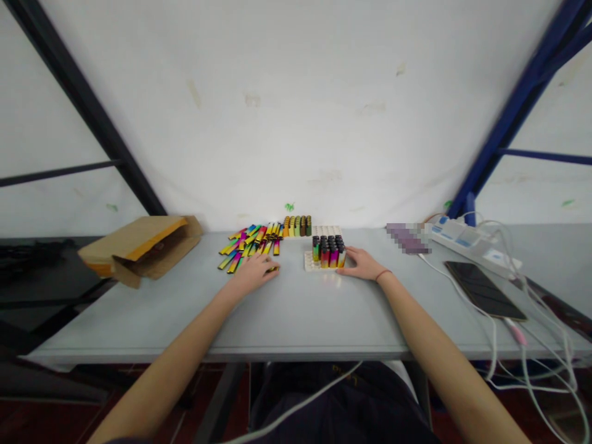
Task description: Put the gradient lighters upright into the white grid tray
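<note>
My left hand (252, 271) rests at the front of a loose pile of shiny multicoloured metal sleeves (252, 237). A gold sleeve (272, 268) shows between its curled fingers and thumb. My right hand (364, 265) grips the right end of a white holed tray (312, 264), its thumb at the front corner and its fingers beside the lighters. Several lighters (329, 253) with black tops and colourful bodies stand upright in that tray. Right behind it lies another white holed tray (327, 230). A block of upright gold and green pieces (297, 226) stands to its left.
An open brown paper package (143, 240) lies at the left. On the right are a pixelated purple object (407, 238), a dark phone (483, 290), a white power strip (472, 243) and loose white cables (494, 345). A white wall (296, 123) borders the table (305, 320) behind.
</note>
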### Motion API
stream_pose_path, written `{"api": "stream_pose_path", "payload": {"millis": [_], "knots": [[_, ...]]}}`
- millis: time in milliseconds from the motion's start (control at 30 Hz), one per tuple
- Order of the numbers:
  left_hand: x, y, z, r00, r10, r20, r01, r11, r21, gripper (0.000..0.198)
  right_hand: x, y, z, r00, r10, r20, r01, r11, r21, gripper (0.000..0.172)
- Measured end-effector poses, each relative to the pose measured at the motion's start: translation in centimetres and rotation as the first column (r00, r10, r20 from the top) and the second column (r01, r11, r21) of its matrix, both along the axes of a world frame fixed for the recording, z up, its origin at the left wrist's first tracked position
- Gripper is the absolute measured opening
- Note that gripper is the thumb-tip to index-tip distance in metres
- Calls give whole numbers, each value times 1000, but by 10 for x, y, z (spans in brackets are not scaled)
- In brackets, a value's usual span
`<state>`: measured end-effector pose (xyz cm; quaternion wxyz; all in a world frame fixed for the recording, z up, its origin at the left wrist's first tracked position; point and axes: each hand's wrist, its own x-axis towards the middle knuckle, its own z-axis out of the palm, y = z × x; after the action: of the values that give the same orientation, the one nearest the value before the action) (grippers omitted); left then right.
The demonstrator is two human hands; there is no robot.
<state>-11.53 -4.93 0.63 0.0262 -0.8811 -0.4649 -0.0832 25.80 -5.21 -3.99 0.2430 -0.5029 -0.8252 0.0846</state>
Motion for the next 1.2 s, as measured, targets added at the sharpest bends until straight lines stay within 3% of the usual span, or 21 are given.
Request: {"api": "stream_pose_path", "payload": {"millis": [100, 200, 300, 400, 533, 600, 733, 867, 1067, 1200], "knots": [[-14, -11, -5, 990, -136, 39, 138, 989, -51, 34, -1, -1, 1, 1000, -4, 8, 4, 1000, -2, 74], [-23, -20, -10, 991, -135, 24, 136, 990, -33, 39, -1, -2, 3, 1000, 0, 24, 0, 1000, -8, 72], [-29, -25, -11, 1000, -9, -4, 9, 998, 65, 38, -1, -2, 3, 999, -2, 32, 2, 1000, -10, 73], [-37, -24, -11, 982, 189, 26, -191, 971, 143, 48, 0, -2, 3, 1000, 0, 23, 0, 1000, -7, 73], [-50, -15, -17, 932, 361, 18, -361, 933, -8, 58, 0, -1, 2, 1000, 4, -9, -4, 1000, 2, 71], [-53, -16, -22, 936, 350, 27, -349, 936, -37, 57, 0, -1, 1, 1000, 4, -13, -4, 1000, 4, 72], [-46, -29, -29, 940, 337, 44, -339, 940, 31, 57, 0, -2, 2, 1000, -1, 5, 2, 1000, -4, 73], [-34, -37, -29, 922, 385, 32, -386, 920, 65, 53, 0, -2, 1, 1000, 7, 18, -7, 1000, 1, 73], [-29, -12, -24, 907, 418, 44, -420, 907, 26, 55, 0, -1, 0, 1000, -1, 21, 1, 1000, 6, 72], [-31, 4, -24, 954, 297, 45, -297, 955, 2, 56, 0, -2, 2, 999, 0, 51, 1, 1000, -17, 70]]}}
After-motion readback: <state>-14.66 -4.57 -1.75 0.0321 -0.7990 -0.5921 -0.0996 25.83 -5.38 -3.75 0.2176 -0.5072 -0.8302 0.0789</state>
